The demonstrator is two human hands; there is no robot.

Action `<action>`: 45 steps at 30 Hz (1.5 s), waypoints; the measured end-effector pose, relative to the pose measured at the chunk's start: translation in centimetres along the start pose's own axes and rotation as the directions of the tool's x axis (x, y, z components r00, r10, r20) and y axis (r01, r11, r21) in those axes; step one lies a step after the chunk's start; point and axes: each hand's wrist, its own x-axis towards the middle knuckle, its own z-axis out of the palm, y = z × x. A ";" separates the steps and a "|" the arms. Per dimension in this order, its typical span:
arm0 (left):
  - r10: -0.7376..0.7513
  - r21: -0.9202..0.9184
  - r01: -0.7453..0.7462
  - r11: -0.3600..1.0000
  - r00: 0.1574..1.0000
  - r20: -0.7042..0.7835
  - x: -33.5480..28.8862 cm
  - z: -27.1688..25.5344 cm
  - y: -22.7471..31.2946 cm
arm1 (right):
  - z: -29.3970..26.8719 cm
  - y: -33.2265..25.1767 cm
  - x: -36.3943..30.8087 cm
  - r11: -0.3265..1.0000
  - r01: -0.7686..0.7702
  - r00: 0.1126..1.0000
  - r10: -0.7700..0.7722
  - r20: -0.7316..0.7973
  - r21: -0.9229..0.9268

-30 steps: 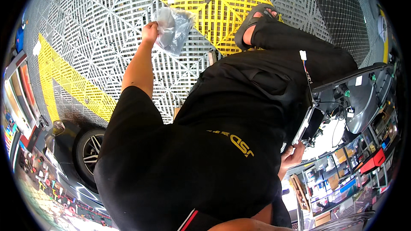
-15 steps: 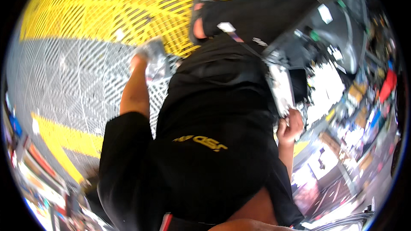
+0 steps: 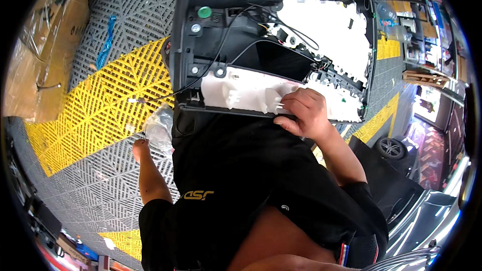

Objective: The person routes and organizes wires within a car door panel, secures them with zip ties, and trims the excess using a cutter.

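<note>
A black car door trim panel (image 3: pixel 211 88), its inner side up, lies across my lap. White padding (image 3: pixel 326 35) and a long white strip (image 3: pixel 246 90) with raised pegs cover parts of it, and a thin black cable (image 3: pixel 221 45) runs over it. My right hand (image 3: pixel 306 113) grips the panel's near edge, fingers bent over the white strip and thumb below. Down at the left, my left hand (image 3: pixel 141 149) is closed on a clear plastic bag (image 3: pixel 159 128) above the floor. What the bag contains is hard to make out.
A large cardboard box (image 3: pixel 47 55) wrapped in film stands at the left. Blue plastic (image 3: pixel 106 42) lies on the grey and yellow grid floor (image 3: pixel 115 80). Right of me are a wheel (image 3: pixel 391 147), a dark car (image 3: pixel 427 221) and a wooden pallet (image 3: pixel 432 81).
My view has swung toward the panel, which now shows across my lap rather than at the right. My left hand stays at the bag, my right at the panel's edge.
</note>
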 end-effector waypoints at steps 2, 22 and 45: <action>-0.075 -0.001 0.075 0.997 0.997 -0.034 -0.3 -1.5 0.5 | 0.0 -0.2 0.1 1.000 0.014 1.000 -0.013 -0.024 0.008; 0.557 0.038 -0.999 -0.032 -0.050 -0.829 -30.8 -35.1 26.7 | 1.1 -0.5 -2.6 0.981 0.110 0.989 -0.091 -0.117 0.159; 0.155 0.059 -0.806 -0.589 -0.184 -0.971 -32.0 -28.9 37.9 | -11.5 1.8 10.2 0.915 0.259 0.951 -0.187 -0.244 0.308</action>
